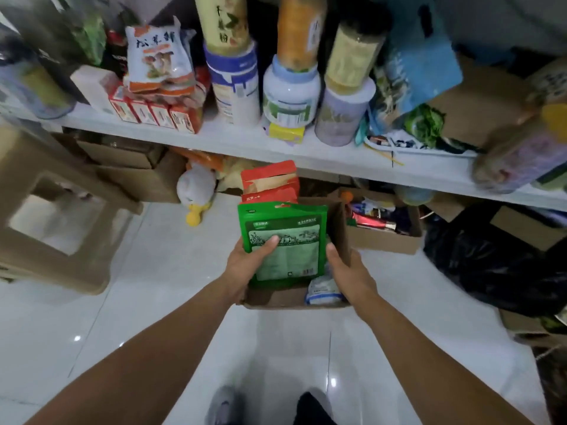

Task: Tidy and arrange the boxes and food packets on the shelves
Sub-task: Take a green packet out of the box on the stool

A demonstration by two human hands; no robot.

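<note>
I have both hands closed on a small cardboard box (276, 297), held above the white tiled floor (153, 271) just below frame centre. My left hand (248, 259) grips its left side at 9 o'clock of the box, with the thumb laid across the face of a green packet (285, 240); the fingers are hidden behind. My right hand (346, 271) clamps the right wall at 3 o'clock, thumb inside along the cardboard, fingers outside.

The green packet stands upright in the box, leaning toward me. Red packets (270, 179) stand behind it at 12 o'clock of the box, poking above its top. A white and blue packet (323, 291) lies low in the box's near right corner, touching the green one.

The white shelf (233, 142) runs across the frame above the box. On it, at 11 o'clock, a row of small red boxes (153, 113) carries a mushroom-print packet (159, 56). At 12 o'clock stand a blue-banded canister (234, 81) and a white jar (290, 93), each with a taller tube stacked on top.

Under the shelf, a white plush duck (196, 188) lies at 10 o'clock of the box, and an open carton (383, 237) of mixed items sits at 2 o'clock. A black bag (491, 265) is at 3 o'clock, a beige plastic stool (61, 210) at 9 o'clock.
</note>
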